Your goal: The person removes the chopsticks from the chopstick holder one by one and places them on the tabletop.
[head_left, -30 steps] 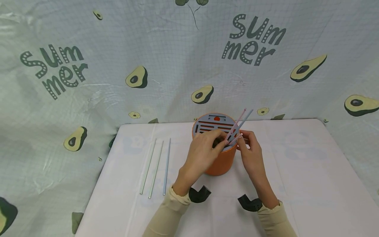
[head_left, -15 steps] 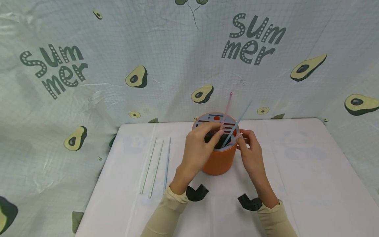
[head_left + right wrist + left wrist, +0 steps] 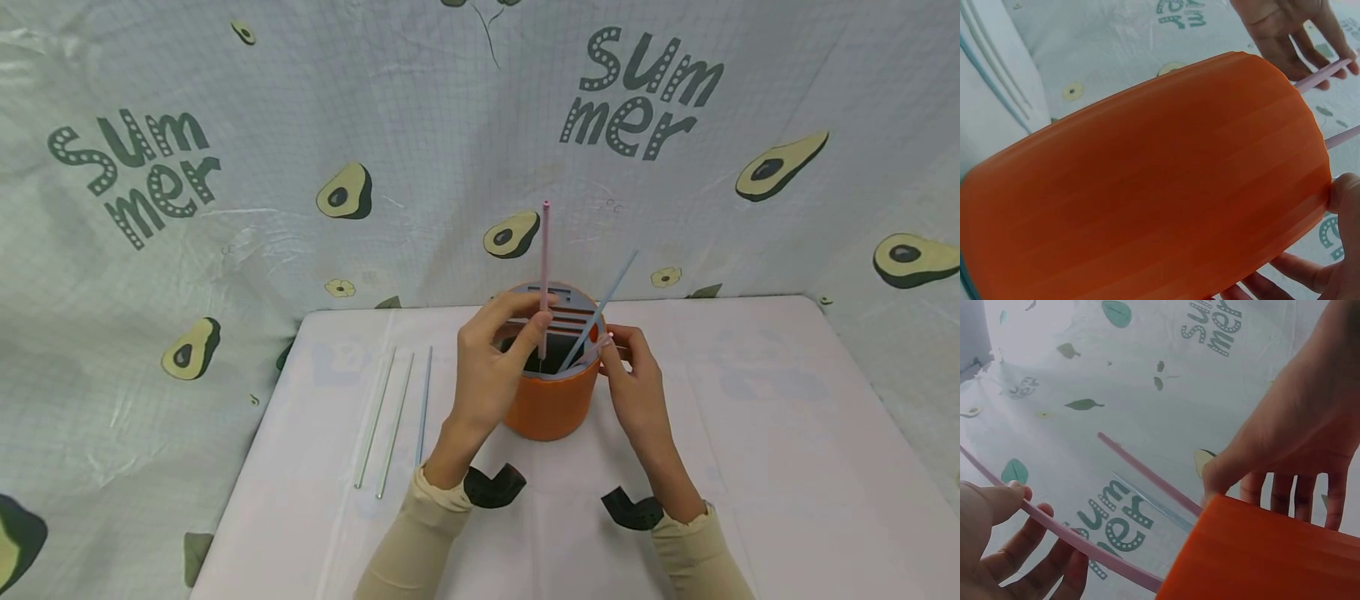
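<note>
An orange round container [image 3: 551,408] stands on the table, with a grey slotted lid [image 3: 572,300] that has a large dark opening at the front. My left hand [image 3: 487,367] pinches a pink straw [image 3: 545,250] between thumb and fingers, holding it nearly upright with its lower end at the opening. A blue straw [image 3: 615,283] leans to the right out of the same opening. By the right rim a second pink straw [image 3: 1147,472] also sticks out, as the left wrist view shows. My right hand [image 3: 633,387] grips the container at its right rim, thumb on top.
To the left on the white table [image 3: 750,417] lie two pale green straws [image 3: 375,417] and a blue straw [image 3: 425,400], roughly parallel. A patterned sheet [image 3: 420,125] hangs behind the table. Each wrist wears a black mount [image 3: 495,487].
My left hand has moved left, swinging the pink straw from a rightward lean to nearly upright, apart from the blue one. My right hand has stayed on the rim.
</note>
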A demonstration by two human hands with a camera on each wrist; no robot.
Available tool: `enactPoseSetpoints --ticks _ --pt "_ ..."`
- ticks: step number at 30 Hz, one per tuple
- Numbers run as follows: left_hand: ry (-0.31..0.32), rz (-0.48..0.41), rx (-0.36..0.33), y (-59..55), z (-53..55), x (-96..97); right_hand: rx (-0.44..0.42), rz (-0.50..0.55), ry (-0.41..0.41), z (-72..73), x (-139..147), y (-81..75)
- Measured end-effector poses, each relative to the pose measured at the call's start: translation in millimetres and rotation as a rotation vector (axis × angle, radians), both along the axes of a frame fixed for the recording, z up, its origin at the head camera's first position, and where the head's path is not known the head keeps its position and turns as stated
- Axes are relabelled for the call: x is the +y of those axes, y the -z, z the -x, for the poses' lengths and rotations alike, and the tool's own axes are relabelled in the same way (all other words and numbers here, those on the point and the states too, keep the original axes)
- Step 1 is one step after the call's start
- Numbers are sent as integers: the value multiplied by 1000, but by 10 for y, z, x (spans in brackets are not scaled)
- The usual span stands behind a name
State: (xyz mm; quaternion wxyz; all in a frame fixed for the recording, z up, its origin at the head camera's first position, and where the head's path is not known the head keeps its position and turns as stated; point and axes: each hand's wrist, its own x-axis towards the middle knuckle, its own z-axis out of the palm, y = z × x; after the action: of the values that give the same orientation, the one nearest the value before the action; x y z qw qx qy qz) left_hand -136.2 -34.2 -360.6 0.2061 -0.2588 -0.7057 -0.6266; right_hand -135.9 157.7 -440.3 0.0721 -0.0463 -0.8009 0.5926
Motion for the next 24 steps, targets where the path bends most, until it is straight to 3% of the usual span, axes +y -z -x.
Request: enactPoseSetpoints --ticks 7,13,19,24 --pt "-18 -57 77 -70 -45 -38 -4 16 -4 0 -6 -8" --pt "-51 -73 91 -123 -99 -88 -14 14 -3 4 -6 -4" --pt "-45 -81 47 -154 -160 -141 -8 16 -1 6 -3 2" --pt "-33 -84 -60 -121 -222 -222 -17 10 -2 6 -5 2"
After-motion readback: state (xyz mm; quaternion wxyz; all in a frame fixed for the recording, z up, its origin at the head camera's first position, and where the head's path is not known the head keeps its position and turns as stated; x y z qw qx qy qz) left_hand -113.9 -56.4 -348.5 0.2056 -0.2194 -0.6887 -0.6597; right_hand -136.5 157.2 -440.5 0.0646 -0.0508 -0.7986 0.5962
